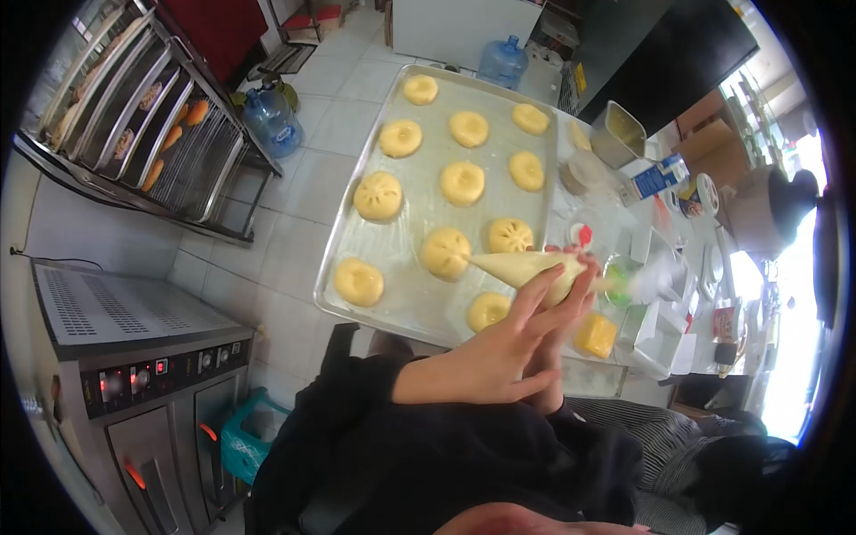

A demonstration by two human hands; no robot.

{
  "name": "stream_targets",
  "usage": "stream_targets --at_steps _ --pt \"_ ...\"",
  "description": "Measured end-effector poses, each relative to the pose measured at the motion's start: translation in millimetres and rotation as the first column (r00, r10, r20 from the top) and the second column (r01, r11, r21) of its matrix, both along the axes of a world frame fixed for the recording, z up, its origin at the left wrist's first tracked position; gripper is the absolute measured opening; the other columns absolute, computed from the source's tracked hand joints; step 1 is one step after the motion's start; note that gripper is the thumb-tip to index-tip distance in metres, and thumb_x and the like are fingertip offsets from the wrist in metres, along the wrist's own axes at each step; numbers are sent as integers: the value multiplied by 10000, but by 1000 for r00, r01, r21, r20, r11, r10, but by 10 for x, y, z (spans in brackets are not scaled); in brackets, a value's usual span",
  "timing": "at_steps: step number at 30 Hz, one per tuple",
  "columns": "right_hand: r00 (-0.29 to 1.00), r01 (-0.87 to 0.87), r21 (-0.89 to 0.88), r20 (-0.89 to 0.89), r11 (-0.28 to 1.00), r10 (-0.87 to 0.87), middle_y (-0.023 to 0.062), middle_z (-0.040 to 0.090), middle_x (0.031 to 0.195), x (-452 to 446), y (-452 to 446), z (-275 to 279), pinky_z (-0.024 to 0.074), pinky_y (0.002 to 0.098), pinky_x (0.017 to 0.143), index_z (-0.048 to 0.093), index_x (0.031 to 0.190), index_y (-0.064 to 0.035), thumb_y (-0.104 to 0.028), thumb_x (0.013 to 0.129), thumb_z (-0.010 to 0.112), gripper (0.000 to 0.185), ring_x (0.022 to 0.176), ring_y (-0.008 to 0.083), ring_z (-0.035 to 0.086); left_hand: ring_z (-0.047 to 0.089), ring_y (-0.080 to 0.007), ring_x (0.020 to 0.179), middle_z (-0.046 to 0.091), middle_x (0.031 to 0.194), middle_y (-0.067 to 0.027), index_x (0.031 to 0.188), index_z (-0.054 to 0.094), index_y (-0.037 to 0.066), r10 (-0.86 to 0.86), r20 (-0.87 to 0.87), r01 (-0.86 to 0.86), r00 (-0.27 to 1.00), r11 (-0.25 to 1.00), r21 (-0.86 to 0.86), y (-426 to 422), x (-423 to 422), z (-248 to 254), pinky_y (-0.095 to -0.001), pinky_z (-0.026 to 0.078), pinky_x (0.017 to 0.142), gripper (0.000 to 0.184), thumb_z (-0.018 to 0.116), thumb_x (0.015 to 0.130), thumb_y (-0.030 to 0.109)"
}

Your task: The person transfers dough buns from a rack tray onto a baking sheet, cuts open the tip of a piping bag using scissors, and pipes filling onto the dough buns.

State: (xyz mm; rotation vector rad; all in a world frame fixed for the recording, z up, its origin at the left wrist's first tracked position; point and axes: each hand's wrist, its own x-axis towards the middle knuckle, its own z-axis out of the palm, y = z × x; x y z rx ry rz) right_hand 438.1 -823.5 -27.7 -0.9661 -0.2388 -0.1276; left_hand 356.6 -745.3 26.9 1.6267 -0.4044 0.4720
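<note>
A piping bag (513, 266) filled with pale yellow cream is gripped at its full end by both hands. My left hand (477, 361) reaches across from the left, its fingers pressed along the bag's near side. Partly hidden behind it, my right hand (584, 287) is wrapped round the bag's gathered end. The bag's narrow tip meets the right side of a round dough bun (443, 252). Just above the bag sits a bun with a pattern of marks on top (511, 236), and another bun (488, 312) lies close below it.
The baking tray (336, 234) carries several more buns. To its right are a yellow block (594, 335), a metal container (618, 134), a blue-and-white carton (654, 178) and white tins. A person in striped clothing (637, 423) is at right. An oven (152, 357) and tray rack (214, 178) stand left.
</note>
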Motion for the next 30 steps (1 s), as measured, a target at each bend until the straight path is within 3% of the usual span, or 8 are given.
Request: stream_targets --at_steps 3,7,9,17,22,26,27,30 --pt "967 -32 29 -250 999 38 109 513 899 452 384 -82 438 351 746 444 809 -48 -302 872 407 264 830 236 528 289 -345 1160 408 1171 -181 1172 360 83 239 30 -237 971 930 282 897 -284 -202 -395 317 901 548 583 672 61" --pt "986 109 -216 -104 970 -134 95 513 785 978 812 -247 459 356 708 421 703 -41 -291 888 367 316 770 232 538 501 -224 859 422 1041 -127 969 440 5 806 -196 -818 558 495 -293 1855 -775 -1094 -328 511 614 199 414 780 59" --pt "985 166 -324 16 931 -169 89 509 727 1203 920 -360 454 342 690 399 664 -41 -296 892 355 344 726 226 543 503 -184 841 445 997 -93 985 441 18 881 -360 -948 308 254 -189 2355 -1177 -1637 -312 499 629 212 421 774 24" --pt "983 183 -514 117 838 -143 90 479 649 1482 1190 -597 441 336 655 340 607 -54 -330 890 349 396 615 213 526 488 -171 798 468 898 -61 942 444 66 565 -766 -894 -306 -447 27 2492 -2452 -3525 -313 447 650 174 405 774 44" --pt "970 185 -182 -126 966 -209 88 463 689 1315 1054 -342 444 367 661 335 626 -67 -346 880 367 379 689 238 521 498 -147 746 510 825 -45 916 470 55 756 -640 -967 138 -36 -252 3000 -1977 -2236 -288 418 636 142 452 785 108" --pt "962 112 195 -267 974 -58 112 492 784 1613 577 -632 435 433 741 378 680 -77 -387 874 339 368 826 280 512 547 -184 730 565 830 -97 954 516 -45 -192 -630 -138 753 889 -436 2777 -1180 -800 -279 428 684 298 453 812 210" --pt "959 73 309 -284 948 18 118 502 799 1642 479 -718 431 446 759 392 699 -75 -396 874 327 371 843 287 512 533 -208 817 535 1002 -136 997 511 -30 -563 -571 280 597 813 -510 2568 -911 -700 -283 416 717 578 451 761 494" --pt "931 111 324 -365 940 16 85 506 834 1640 380 -738 422 420 776 430 884 -61 -407 869 330 360 863 256 502 488 -241 854 503 899 -142 1011 455 -18 -735 -327 749 594 653 -109 1452 -383 -216 -286 374 770 365 326 890 301"
